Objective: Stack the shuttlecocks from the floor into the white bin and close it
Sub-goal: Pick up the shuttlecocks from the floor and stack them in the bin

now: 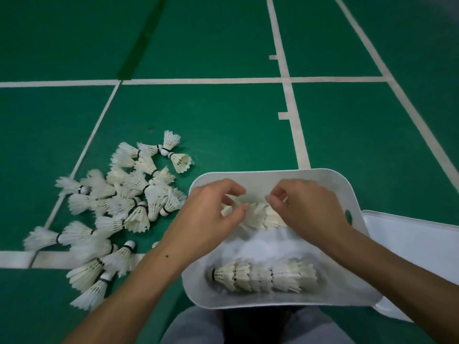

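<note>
The white bin [268,176] stands open on the green floor in front of me. Over its far half both hands hold a nested row of white shuttlecocks [255,216]. My left hand [211,214] pinches the row's left end, and my right hand [308,207] pinches its right end. A second nested row of shuttlecocks [265,275] lies along the bin's near side, cork to the left. Several loose shuttlecocks form a pile [119,209] on the floor to the left of the bin.
The bin's white lid [412,247] lies on the floor to the right of the bin. White court lines [198,81] cross the green floor. My knees in grey trousers [196,326] show at the bottom edge.
</note>
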Available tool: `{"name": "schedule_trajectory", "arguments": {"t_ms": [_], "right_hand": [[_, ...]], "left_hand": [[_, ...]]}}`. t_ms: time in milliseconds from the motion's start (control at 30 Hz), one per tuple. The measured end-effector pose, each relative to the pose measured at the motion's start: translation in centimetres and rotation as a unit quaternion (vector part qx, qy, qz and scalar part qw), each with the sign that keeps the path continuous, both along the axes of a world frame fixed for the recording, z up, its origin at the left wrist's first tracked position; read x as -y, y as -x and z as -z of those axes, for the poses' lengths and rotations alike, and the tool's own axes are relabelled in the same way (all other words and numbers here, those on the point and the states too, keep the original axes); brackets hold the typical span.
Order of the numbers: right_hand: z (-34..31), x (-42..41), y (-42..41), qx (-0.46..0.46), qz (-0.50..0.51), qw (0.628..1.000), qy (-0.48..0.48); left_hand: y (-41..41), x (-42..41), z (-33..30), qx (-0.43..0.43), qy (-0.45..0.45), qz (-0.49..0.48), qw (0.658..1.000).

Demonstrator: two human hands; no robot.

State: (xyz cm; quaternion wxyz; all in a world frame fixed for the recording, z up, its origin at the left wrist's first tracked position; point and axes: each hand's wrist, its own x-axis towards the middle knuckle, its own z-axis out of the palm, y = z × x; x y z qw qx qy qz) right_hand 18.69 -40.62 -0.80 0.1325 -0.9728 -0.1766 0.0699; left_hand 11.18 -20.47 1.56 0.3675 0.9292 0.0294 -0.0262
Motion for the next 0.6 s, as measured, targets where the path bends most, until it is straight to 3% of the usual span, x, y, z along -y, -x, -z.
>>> {"name": "schedule_trajectory", "arguments": {"t_ms": [200,467,600], "right_hand": [[-4.1,-5.8,2.7,0.023,-0.17,0.98,-0.098],[-5.5,-14.1,3.2,0.056,-0.379,0.92,-0.08],[-4.9,-17.0,1.5,0.058,-0.418,0.905,-0.048]], "left_hand": [[4.6,-6.3,-0.9,0.089,0.031,-0.094,0.991],[9.5,-13.1,7.1,-0.129,-0.071,-0.12,0.982],[9.4,-11.4,10.2,-0.158,-0.093,-0.08,0.98]]}}
